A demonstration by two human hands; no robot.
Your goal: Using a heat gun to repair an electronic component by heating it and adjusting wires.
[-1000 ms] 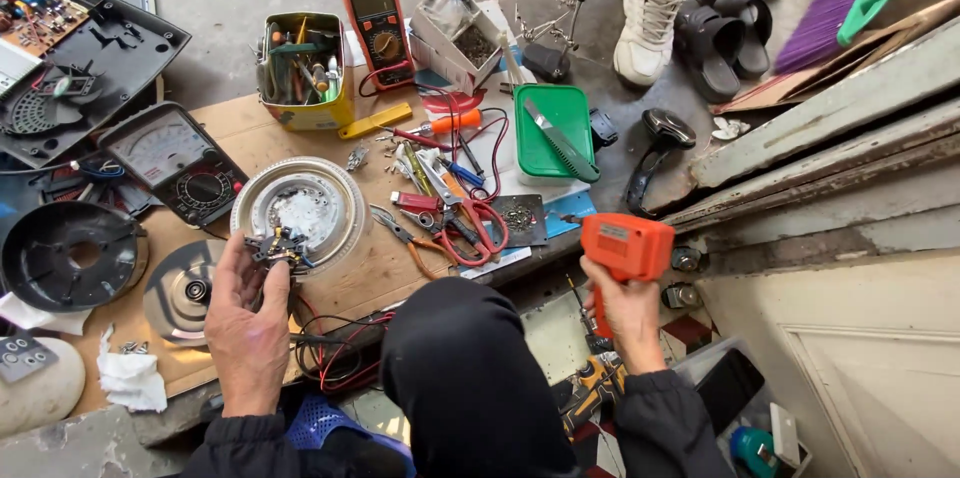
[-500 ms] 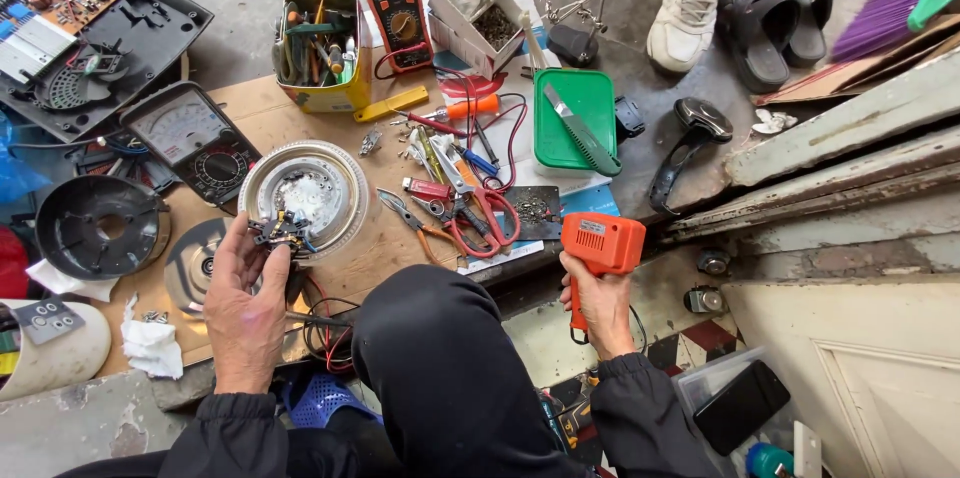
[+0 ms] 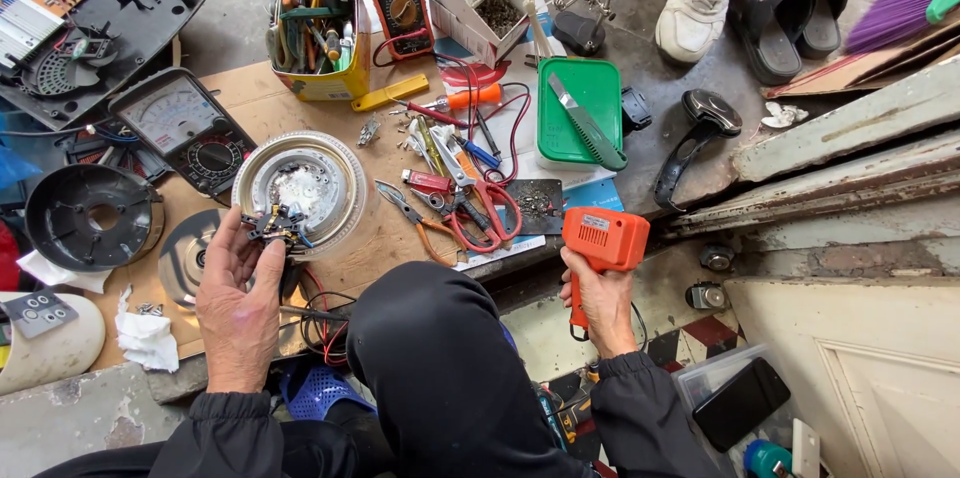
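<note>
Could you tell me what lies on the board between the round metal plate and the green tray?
In the head view, red-handled scissors, pliers and screwdrivers lie between the round metal plate and green tray.

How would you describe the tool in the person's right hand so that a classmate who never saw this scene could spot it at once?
Start at the wooden board cluttered with tools, then go past its right edge, beyond the red-handled scissors. There the right hand grips an orange soldering gun by its handle. It is the only boxy orange tool held off the board, not lying on it.

Bright, even daylight, soft shadows, sharp focus, with wide-angle bending at the edges.
</note>
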